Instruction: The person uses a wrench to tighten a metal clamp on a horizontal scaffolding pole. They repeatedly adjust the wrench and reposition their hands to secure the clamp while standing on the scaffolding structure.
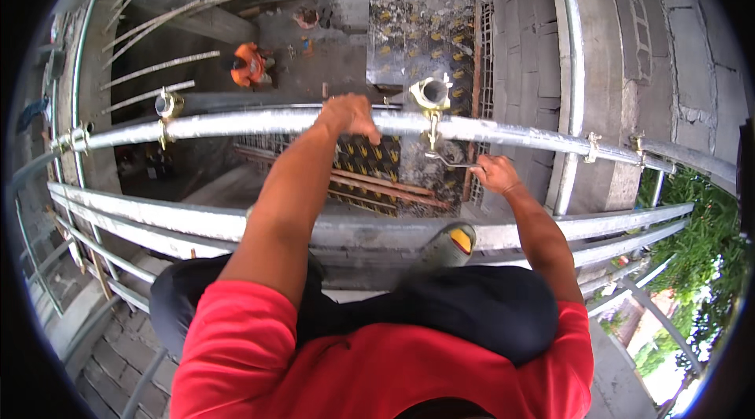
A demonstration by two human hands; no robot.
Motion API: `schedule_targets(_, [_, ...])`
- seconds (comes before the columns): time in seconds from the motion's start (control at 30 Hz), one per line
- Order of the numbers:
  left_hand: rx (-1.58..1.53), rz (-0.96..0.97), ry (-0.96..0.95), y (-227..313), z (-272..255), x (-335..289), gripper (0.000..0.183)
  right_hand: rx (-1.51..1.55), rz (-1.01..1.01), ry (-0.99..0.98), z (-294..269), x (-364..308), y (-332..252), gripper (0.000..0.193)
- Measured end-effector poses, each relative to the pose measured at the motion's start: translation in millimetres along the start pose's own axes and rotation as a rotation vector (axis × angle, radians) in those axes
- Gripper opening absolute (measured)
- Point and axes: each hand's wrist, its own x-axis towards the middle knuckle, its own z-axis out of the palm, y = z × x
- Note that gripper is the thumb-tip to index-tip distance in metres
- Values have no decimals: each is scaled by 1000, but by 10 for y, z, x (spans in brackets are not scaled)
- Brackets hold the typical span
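Note:
A silvery scaffold pipe point(259, 122) runs crosswise in front of me. My left hand point(346, 115) is wrapped over it near its middle, the thumb side toward the right. To the right of that hand a scaffold clamp point(432, 108) sits on the pipe, with the round end of another tube point(433, 92) in its upper part. Below the pipe, a bolt hangs from the clamp. A thin, bent metal wrench point(456, 163) reaches from this bolt to my right hand point(495, 174), whose fingers are closed around its end.
Another clamped tube point(167, 104) stands at the left. Nearer rails point(377, 232) cross below the pipe, a shoe point(452, 246) beside them. An upright pipe point(572, 65) rises at the right. Far below, a person in orange point(250, 65) works near dark formwork panels point(425, 26). Block walls surround the drop.

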Motion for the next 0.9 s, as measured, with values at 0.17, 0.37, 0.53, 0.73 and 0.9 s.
schedule_targets(0.17, [-49, 12, 12, -34, 2, 52, 69, 51, 194, -85, -461, -225, -499, 29])
schedule_targets(0.37, [-65, -15, -26, -47, 23, 8, 68, 152, 527, -265, -1244, -216, -1472, 23])
schedule_targets(0.53, [-81, 21, 55, -81, 51, -39, 68, 30, 534, -310, -1825, 37, -1987, 32])
schedule_targets(0.73, [-80, 68, 36, -109, 55, -134, 80, -102, 524, -384, -1831, 344, -2255, 32])
schedule_targets(0.9, [-74, 87, 129, -142, 104, -91, 64, 4, 644, -297, -1747, 301, -2215, 33])
